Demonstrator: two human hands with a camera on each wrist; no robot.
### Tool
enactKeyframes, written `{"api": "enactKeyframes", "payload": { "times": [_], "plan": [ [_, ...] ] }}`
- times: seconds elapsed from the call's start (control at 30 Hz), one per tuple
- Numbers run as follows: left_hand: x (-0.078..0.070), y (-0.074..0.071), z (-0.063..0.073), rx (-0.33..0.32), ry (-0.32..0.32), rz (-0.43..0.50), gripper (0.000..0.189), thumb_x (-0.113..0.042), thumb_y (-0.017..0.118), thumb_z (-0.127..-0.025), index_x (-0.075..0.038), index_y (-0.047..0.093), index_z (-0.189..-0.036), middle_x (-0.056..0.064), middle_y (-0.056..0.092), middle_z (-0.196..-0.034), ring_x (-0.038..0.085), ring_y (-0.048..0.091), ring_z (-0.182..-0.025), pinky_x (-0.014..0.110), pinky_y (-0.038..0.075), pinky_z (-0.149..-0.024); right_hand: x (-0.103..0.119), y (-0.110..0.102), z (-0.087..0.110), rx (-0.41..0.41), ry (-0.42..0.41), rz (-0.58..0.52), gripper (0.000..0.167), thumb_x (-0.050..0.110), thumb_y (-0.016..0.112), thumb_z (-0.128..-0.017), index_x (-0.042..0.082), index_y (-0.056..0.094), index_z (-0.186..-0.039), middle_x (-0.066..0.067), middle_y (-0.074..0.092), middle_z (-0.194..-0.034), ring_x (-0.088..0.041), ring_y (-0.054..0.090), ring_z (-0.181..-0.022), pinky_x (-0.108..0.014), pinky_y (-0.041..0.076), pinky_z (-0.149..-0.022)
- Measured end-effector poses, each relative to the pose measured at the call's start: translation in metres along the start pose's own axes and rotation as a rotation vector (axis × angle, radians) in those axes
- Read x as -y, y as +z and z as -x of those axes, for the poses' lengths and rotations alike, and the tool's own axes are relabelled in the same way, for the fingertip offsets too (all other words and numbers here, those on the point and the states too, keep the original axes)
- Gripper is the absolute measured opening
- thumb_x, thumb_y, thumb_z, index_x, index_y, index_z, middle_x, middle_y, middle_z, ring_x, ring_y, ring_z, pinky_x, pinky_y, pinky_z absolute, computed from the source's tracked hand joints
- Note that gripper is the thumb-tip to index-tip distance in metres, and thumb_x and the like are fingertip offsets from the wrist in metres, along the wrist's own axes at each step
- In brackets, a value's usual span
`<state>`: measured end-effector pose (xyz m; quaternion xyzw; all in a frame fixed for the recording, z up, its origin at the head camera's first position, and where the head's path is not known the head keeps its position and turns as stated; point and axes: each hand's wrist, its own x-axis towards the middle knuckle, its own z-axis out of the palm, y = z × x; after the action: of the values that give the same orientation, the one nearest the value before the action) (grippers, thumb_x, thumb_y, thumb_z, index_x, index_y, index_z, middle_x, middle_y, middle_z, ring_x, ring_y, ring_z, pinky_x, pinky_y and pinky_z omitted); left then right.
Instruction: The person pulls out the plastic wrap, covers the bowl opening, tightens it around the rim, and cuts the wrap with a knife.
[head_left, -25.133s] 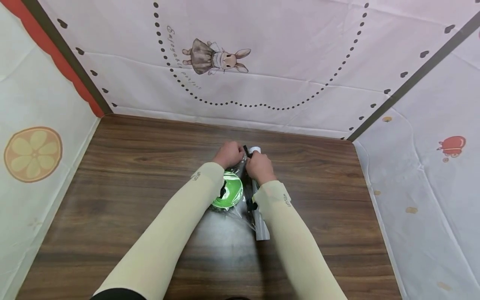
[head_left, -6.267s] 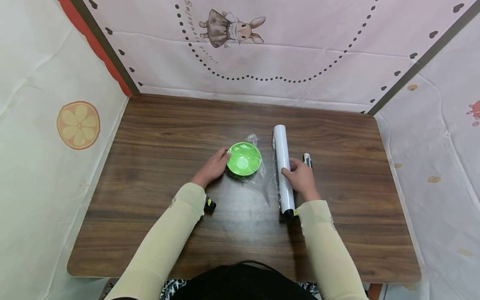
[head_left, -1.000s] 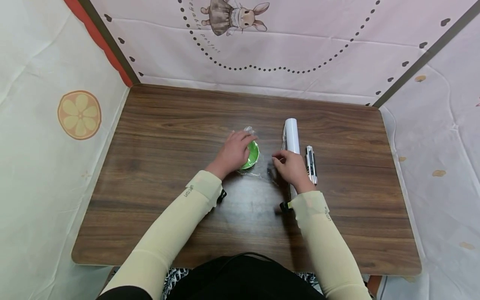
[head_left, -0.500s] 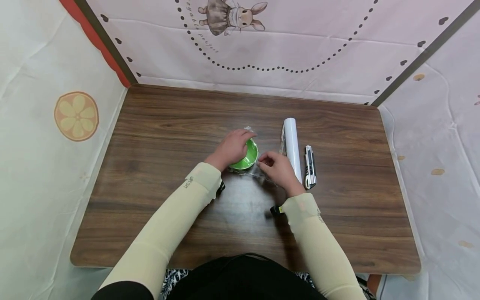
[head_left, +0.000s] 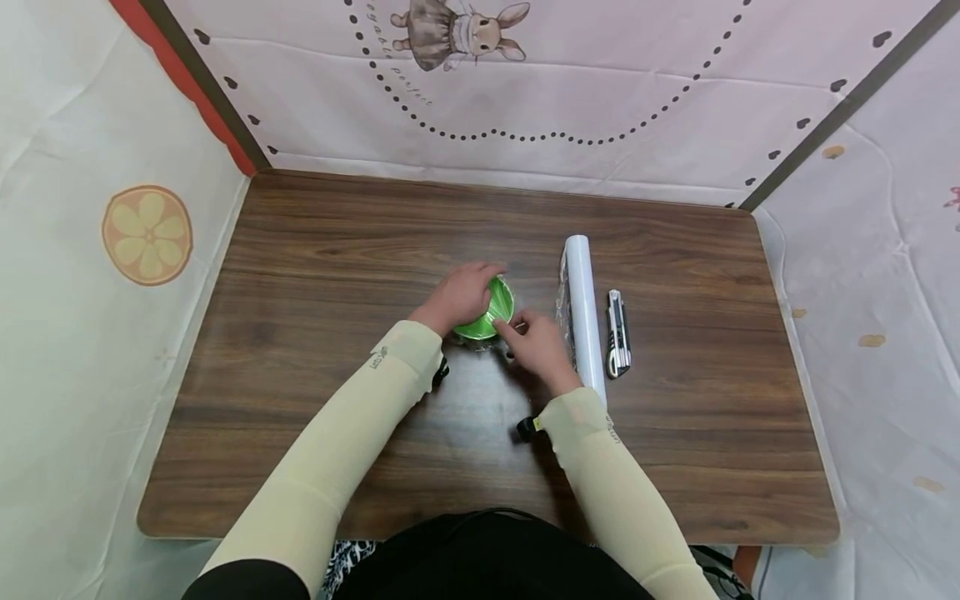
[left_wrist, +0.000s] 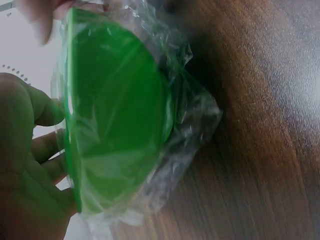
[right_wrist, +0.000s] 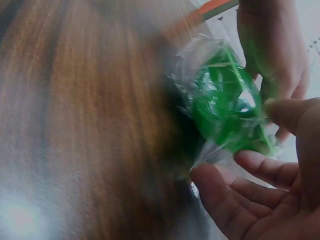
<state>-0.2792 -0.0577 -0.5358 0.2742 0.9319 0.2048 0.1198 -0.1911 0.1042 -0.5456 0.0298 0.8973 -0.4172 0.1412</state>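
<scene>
A green bowl (head_left: 491, 315) covered with clear plastic wrap (left_wrist: 195, 130) sits mid-table. The wrap bunches loosely round its underside in both wrist views. My left hand (head_left: 459, 297) rests over the bowl's left and far side, its loosely spread fingertips touching the wrapped rim in the left wrist view. At the bowl's near right edge, my right hand (head_left: 542, 348) pinches the edge of the plastic wrap. In the right wrist view, its thumb lies at the rim, with wrap (right_wrist: 209, 152) at its fingertips. The left hand hides part of the bowl.
To the right stands a long white roll (head_left: 585, 312) with crumpled film along its left side. Beyond it lies a utility knife (head_left: 618, 335). The wooden table (head_left: 330, 242) is bordered by printed cloth walls at the back and sides.
My right hand has moved left, away from the roll and up to the bowl, bringing wrap edge against it. The utility knife is more fully visible. My left hand stays over the bowl.
</scene>
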Motion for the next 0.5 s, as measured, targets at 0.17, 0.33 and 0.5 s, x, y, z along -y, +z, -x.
{"api": "enactKeyframes", "payload": {
  "times": [0.17, 0.33, 0.5],
  "plan": [
    [0.010, 0.001, 0.000, 0.039, -0.069, 0.098, 0.046, -0.009, 0.036, -0.097, -0.005, 0.047, -0.141, 0.016, 0.050, -0.144, 0.032, 0.044, -0.135, 0.043, 0.034, -0.114, -0.001, 0.004, 0.000, 0.044, 0.059, -0.049, 0.041, 0.047, 0.053, -0.095, 0.010, 0.065, -0.110, -0.006, 0.070, -0.090, -0.016, 0.066, -0.058, -0.031, 0.052, -0.064],
    [0.022, 0.004, 0.010, 0.009, -0.152, 0.306, 0.042, -0.016, 0.038, -0.101, 0.000, 0.049, -0.138, 0.018, 0.052, -0.140, 0.033, 0.046, -0.133, 0.045, 0.035, -0.113, -0.004, 0.006, 0.000, 0.043, 0.064, -0.103, 0.042, 0.043, 0.051, -0.097, 0.010, 0.064, -0.118, -0.008, 0.070, -0.101, -0.018, 0.068, -0.067, -0.033, 0.056, -0.069],
    [0.030, 0.014, 0.026, -0.049, -0.274, 0.613, 0.036, -0.028, 0.039, -0.104, -0.001, 0.062, -0.103, 0.016, 0.063, -0.101, 0.028, 0.058, -0.097, 0.041, 0.047, -0.088, -0.007, 0.007, 0.003, 0.014, 0.037, -0.082, 0.036, 0.038, 0.045, -0.099, 0.011, 0.067, -0.109, -0.010, 0.069, -0.096, -0.018, 0.065, -0.069, -0.035, 0.053, -0.071]
  ]
}}
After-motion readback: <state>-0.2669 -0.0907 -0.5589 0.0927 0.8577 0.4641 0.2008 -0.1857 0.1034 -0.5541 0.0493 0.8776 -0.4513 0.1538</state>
